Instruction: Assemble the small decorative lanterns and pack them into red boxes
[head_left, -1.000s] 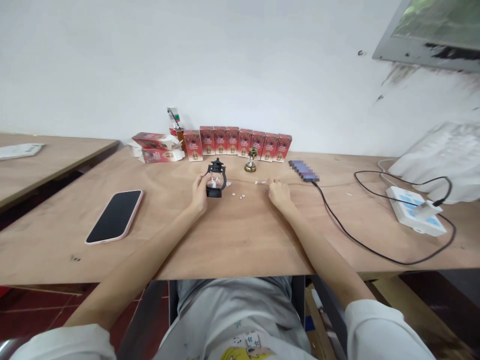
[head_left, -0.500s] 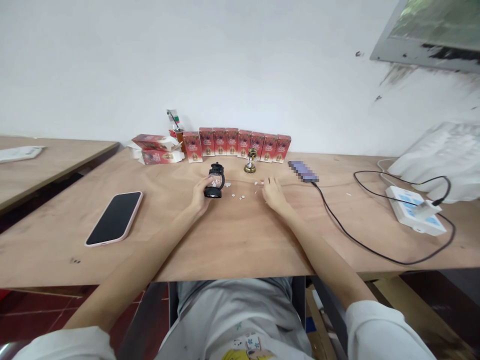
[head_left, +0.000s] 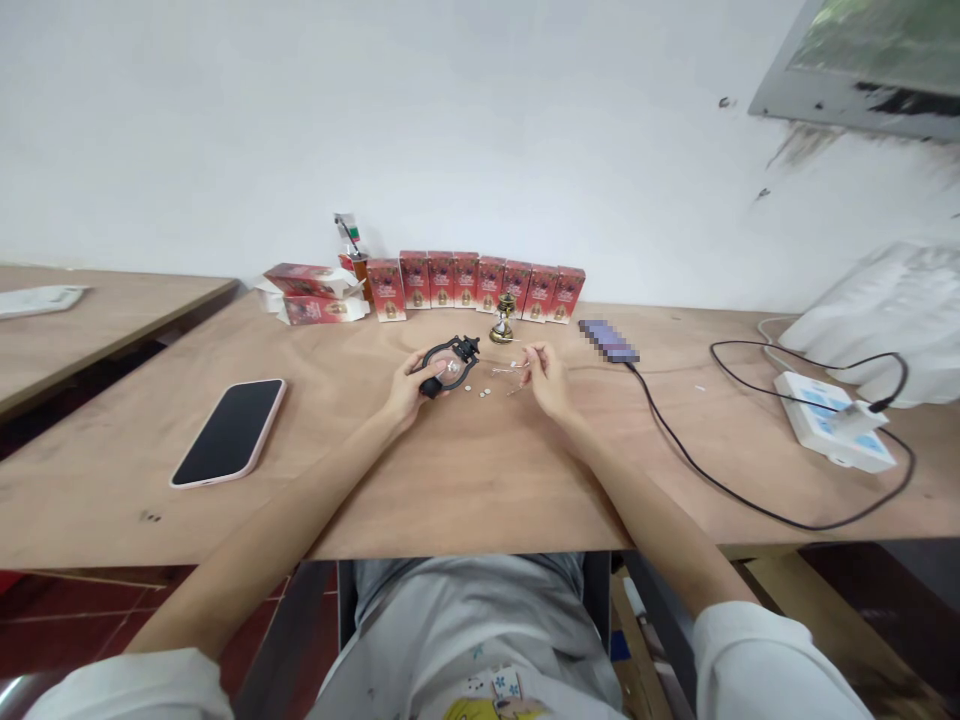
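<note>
My left hand is closed round a small black lantern with a clear body. The lantern lies tilted, its top pointing to the right. To its right, my right hand is raised slightly over the table, thumb and finger pinched on a thin, pale piece too small to name. Between the hands lie several small round white discs and some thin white bits. A bronze-coloured lantern stands upright behind them.
Several red boxes stand in a row along the wall. Opened red boxes lie at left beside a cup. A phone lies left; another phone, right, has a black cable running to a white power strip.
My left hand has tipped the black lantern from upright to the right. My right hand has lifted from the tabletop with a thin pale piece between its fingertips.
</note>
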